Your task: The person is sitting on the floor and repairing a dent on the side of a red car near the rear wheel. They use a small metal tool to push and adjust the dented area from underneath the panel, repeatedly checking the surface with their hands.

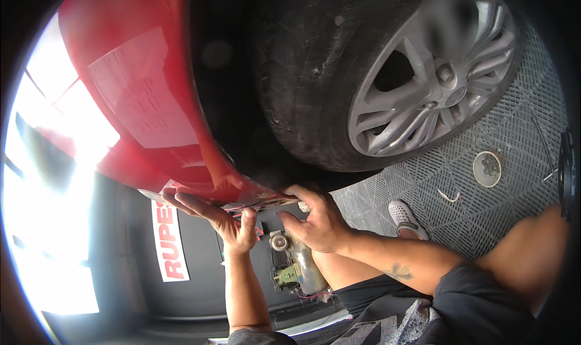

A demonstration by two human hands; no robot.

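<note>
A red car body panel, glossy with reflections, curves down along the wheel arch on the left. Along its lower edge, my left hand lies with fingers stretched flat against the panel and thumb apart, holding nothing. Close by on the right, my right hand touches the same edge near the wheel arch. Its index finger is bent against the edge, and the thumb stands off with a gap between. What its other fingers touch is hidden. Above my hands is the black tire with its grey alloy wheel rim.
Grey grated floor tiles carry a round whitish container and a small curved strip. A grey clog is on a foot below the wheel. Behind my hands stand a machine with a green part and a white banner with red lettering.
</note>
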